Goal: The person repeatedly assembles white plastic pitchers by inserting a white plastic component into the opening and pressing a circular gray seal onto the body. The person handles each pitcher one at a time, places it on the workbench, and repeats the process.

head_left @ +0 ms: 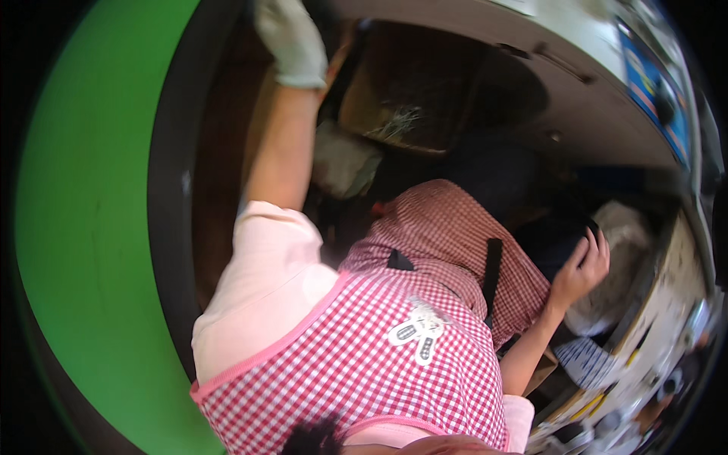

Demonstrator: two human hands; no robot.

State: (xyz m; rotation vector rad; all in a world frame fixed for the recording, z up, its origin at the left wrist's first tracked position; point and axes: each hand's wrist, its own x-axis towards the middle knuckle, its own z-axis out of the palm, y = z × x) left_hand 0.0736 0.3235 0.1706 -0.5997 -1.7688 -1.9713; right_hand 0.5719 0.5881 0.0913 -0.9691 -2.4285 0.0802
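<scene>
My left hand (291,44), in a white glove, reaches up to the top edge of the view. Its fingers run into shadow there, so I cannot see whether they hold anything. Below the glove stands a dark, brownish bin or box (413,83) with thin pale strands (398,123) at its near side. My right hand (584,269) is bare and held out to the right, fingers stretched and a little apart, with nothing visible in it. It hangs beside a pale, crumpled sack (622,250); whether it touches the sack I cannot tell. A checked red-and-white apron (364,326) covers my body.
A bright green surface (91,227) with a dark edge (171,189) curves along my left. A whitish bag (345,161) lies low under my left arm. At right, a worktop (671,303) carries cluttered small items. A pale panel with a handle (561,64) stands at the back.
</scene>
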